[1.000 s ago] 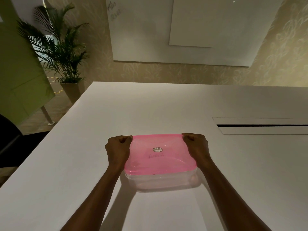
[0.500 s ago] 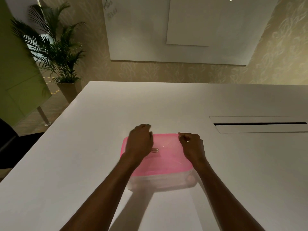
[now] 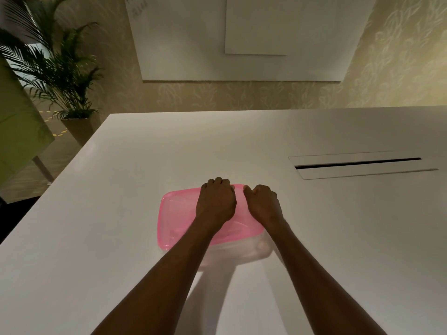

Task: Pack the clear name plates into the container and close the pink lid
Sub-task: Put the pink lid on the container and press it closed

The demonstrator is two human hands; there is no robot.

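Observation:
A clear plastic container sits on the white table with a translucent pink lid lying flat on top of it. My left hand rests on the lid near the middle of its far edge, fingers curled over that edge. My right hand presses on the lid's far right corner, fingers curled. The two hands sit close together. The clear name plates cannot be made out through the lid.
A long cable slot with a flap is set into the table at the right. A potted palm stands beyond the table's left corner. A whiteboard hangs on the far wall.
My left hand has moved from the lid's far left corner rightward to the middle of the far edge, beside my right hand. The right hand stays at the far right corner.

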